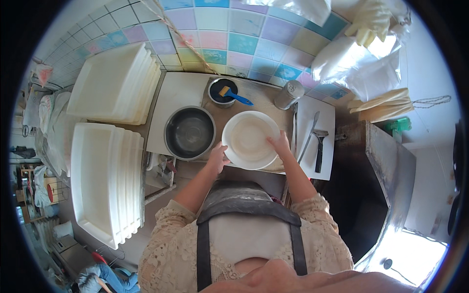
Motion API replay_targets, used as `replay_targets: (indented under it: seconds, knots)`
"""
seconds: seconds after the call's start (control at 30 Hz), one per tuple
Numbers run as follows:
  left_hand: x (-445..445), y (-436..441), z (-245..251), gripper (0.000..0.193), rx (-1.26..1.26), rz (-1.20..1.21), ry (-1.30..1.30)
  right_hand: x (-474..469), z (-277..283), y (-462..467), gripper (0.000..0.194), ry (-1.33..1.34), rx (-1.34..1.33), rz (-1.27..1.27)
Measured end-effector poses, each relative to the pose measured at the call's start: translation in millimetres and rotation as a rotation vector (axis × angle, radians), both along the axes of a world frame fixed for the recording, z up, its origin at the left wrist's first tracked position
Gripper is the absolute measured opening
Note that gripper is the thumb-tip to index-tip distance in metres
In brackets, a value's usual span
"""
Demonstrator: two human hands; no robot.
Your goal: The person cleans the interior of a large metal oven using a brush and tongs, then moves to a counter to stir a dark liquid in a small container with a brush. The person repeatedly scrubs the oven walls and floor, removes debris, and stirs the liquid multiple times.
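Observation:
A wide white bowl (251,141) is held between my two hands over the front of the worktop. My left hand (218,158) grips its left rim, and my right hand (280,144) has the right rim with the thumb over the edge. Inside the bowl is a pale beige layer, too plain to tell what it is. Just left of it stands a dark-lined metal pot (189,132). Behind sits a smaller bowl (216,86) with dark contents, and a blue-handled brush (234,96) lies across its rim.
A metal shaker (289,94) stands at the back right. A long metal blade (309,137) and a black-handled scraper (320,150) lie on the right side. Stacked white plastic trays (106,179) flank the left. A dark metal appliance (388,164) stands right. A person (110,278) is at lower left.

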State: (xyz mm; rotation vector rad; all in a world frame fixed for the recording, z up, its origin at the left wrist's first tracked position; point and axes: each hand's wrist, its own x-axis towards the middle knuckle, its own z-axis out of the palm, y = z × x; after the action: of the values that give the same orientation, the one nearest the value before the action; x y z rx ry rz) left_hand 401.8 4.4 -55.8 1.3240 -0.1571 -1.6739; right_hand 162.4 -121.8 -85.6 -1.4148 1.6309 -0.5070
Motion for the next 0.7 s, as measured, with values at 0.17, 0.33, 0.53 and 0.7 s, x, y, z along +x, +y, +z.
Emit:
replay_targets:
  seconds: [0.17,0.33,0.53,0.7]
  knots:
    - [8.8,22.7,33.1,0.046,-0.096,-0.157,0.075,-18.7,58.4,33.2,0.056,-0.27,-0.046,-0.047]
    - [26.0,37.4,74.4,0.051,-0.159,-0.163,0.135,-3.7,116.7,39.9,0.044,-0.385,-0.131,-0.035]
    - [63.7,46.6,86.9,0.053,-0.233,-0.017,0.2,59.3,162.4,22.5,0.042,-0.11,-0.306,0.152]
    - [86.1,39.6,62.6,0.057,-0.21,0.243,0.337,132.6,195.4,11.2,0.046,0.054,-0.402,0.25]
